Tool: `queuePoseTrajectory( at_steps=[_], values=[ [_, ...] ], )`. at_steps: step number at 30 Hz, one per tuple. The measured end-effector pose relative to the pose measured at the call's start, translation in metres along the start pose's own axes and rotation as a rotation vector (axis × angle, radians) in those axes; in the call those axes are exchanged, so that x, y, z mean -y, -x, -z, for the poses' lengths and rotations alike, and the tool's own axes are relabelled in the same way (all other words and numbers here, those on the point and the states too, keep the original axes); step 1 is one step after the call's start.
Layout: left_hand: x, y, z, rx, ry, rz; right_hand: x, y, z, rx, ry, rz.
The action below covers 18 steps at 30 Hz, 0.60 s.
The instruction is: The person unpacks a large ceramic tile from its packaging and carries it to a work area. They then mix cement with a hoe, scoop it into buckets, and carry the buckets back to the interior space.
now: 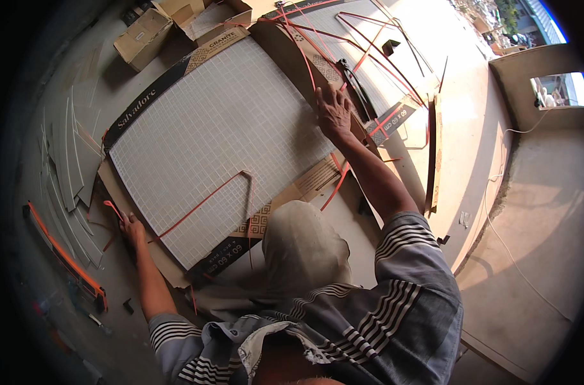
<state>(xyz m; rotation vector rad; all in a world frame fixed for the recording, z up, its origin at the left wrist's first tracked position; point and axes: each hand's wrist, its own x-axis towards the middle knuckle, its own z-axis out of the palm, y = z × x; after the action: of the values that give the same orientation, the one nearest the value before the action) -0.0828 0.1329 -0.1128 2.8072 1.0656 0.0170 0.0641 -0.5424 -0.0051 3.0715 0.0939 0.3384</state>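
Below, in our head view, our right fingers [321, 100] rest, slightly spread, at the cardboard edge [280, 54] of a gridded grey panel [215, 125]; just right of them lies a black tool [358, 88]. Our left fingers [124, 220], across the panel, curl by a red strip [112, 206]; whether they grip it, we cannot tell.

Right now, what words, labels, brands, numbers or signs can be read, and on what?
I don't copy printed text or brands, so just where it stands:
Near tile carton, black left edge: large pale word, legible.
Same carton, brown far edge: dark word, legible; line under it too small.
Same carton, black near corner: pale size marking, legible; smaller line blurred.
Upper-right carton, black far edge: word, legible.
Same, dark near corner: size marking, legible.
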Motion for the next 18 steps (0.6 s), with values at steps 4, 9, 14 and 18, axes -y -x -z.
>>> queuePoseTrajectory(
  at_steps=[4,9,14,18],
  values=[
    [-0.025,0.083,0.044,-0.077,-0.154,-0.153,0.014,0.059,0.023,0.114,-0.216,0.125],
    [-0.063,0.216,0.088,0.066,0.064,-0.59,0.014,0.126,0.049,0.286,-0.342,0.309],
    [-0.072,0.279,0.115,0.218,-0.072,-0.62,0.009,0.111,0.075,0.4,-0.299,0.397],
    [-0.067,0.297,0.129,0.147,0.029,-0.695,0.008,0.094,0.093,0.509,-0.327,0.499]
  ],
)
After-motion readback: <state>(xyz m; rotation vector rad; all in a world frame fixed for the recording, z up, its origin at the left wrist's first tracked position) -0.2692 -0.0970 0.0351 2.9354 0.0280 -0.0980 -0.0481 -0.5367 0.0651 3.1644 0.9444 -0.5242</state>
